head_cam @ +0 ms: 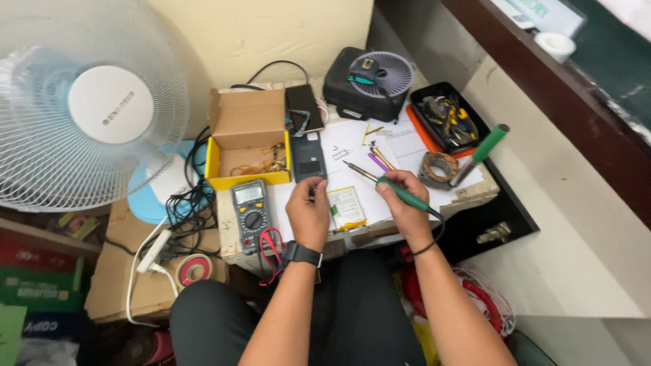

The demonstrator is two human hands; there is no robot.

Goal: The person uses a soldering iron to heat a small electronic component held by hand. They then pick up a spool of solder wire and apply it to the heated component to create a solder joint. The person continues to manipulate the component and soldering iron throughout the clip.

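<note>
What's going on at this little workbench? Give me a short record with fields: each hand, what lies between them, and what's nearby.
left hand: rests on the bench, fingertips at the dark phone
right hand: grip closed on the green soldering iron, tip pointing up-left
between hands: flat battery
left of hands: multimeter, yellow box
right: tool tray
far left: white fan

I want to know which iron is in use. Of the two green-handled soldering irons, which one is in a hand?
The one in the right hand, soldering iron with its tip pointing left over the white paper. The other green-handled iron rests untouched, propped near the black tray.
</note>
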